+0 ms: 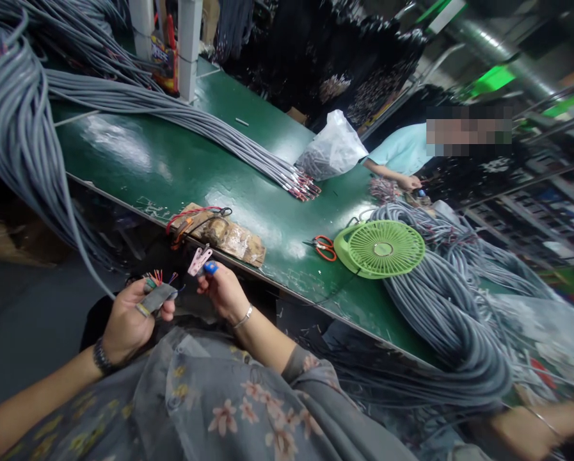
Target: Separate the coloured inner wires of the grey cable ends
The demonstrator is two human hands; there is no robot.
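Note:
In the head view my left hand (128, 320) is closed around the end of a grey cable (95, 275). Thin coloured wires (158, 278) fan out of that end, and a flat grey piece (158, 297) lies across my fingers. My right hand (226, 298) pinches a small pale pink clip-like tool (200, 261) with two arms; its exact kind is unclear. A blue covering (210, 267) sits on a fingertip of that hand. Both hands are close together in front of the table edge, the tool a little apart from the wires.
A worn board (239, 243) with red and black leads lies at the edge of the green table (277, 237). Orange-handled scissors (325, 248) and a green fan (382, 248) stand further right. Grey cable bundles (210, 134) cross the table. A co-worker's arm (392, 174) reaches in.

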